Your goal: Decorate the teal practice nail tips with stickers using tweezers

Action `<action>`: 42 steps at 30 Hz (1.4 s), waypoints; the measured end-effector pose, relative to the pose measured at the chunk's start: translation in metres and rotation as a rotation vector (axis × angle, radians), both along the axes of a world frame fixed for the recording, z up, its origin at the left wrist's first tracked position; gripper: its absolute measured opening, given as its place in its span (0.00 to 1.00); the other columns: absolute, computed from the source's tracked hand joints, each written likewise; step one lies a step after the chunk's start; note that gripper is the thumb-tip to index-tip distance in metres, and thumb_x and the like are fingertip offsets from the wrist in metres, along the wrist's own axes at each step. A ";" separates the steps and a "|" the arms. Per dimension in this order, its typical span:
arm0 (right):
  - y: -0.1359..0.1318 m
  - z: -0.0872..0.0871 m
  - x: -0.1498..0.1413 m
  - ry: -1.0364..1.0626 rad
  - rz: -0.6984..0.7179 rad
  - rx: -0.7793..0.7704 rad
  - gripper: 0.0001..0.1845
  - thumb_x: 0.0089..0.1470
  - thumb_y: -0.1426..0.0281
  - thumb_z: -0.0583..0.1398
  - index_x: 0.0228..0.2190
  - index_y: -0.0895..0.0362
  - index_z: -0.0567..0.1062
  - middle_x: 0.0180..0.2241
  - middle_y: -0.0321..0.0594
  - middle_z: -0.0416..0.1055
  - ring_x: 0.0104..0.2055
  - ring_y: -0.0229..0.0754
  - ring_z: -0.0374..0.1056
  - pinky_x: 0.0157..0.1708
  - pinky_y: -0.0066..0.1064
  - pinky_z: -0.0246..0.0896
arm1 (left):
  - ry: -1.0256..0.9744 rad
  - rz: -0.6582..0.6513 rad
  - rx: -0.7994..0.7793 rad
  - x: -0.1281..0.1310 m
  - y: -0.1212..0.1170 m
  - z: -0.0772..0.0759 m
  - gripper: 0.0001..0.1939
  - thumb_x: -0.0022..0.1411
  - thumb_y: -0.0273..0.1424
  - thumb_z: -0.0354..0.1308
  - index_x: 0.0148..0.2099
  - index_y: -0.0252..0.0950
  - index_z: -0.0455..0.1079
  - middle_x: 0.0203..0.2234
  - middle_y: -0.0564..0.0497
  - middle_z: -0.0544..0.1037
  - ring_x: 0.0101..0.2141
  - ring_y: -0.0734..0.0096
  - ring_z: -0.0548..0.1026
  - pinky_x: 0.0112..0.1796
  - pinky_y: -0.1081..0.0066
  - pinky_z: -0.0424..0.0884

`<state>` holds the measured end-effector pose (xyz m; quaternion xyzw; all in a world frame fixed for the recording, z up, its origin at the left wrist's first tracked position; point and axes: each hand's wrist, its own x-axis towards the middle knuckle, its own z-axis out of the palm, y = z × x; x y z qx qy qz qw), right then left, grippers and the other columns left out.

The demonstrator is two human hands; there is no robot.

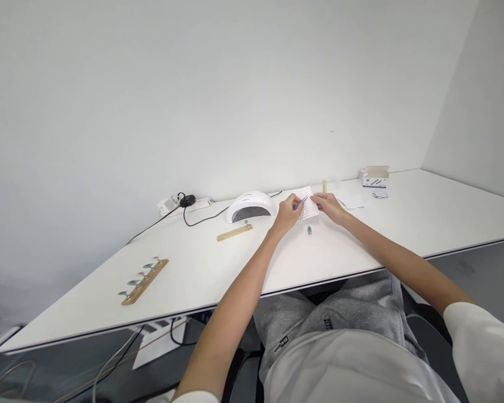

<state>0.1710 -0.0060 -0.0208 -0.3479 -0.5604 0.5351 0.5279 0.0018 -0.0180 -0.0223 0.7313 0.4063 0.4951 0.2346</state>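
Note:
My left hand (286, 213) is closed in a pinch on a thin purple tool (302, 200) whose tip rests on a small white sheet (309, 208) printed with rows of tiny marks. My right hand (328, 205) is closed on the right edge of that sheet and holds it just above the white table (201, 268). A small blue-green piece on a short stand (309, 230) sits on the table right below the sheet, apart from both hands.
A white dome-shaped lamp (251, 206) stands left of my hands, with a wooden strip (234, 233) in front of it. A longer wooden strip with several mounted pieces (144, 281) lies at the left. A power strip (183, 204), a small bottle (324, 186), papers (353, 198) and a white box (374, 178) line the back.

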 end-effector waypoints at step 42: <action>-0.001 -0.002 -0.001 -0.009 -0.020 0.108 0.12 0.43 0.62 0.65 0.26 0.58 0.76 0.26 0.38 0.74 0.32 0.40 0.70 0.38 0.32 0.64 | -0.029 0.008 -0.006 -0.001 -0.003 0.006 0.06 0.56 0.31 0.56 0.28 0.36 0.64 0.16 0.56 0.67 0.19 0.75 0.66 0.24 0.73 0.62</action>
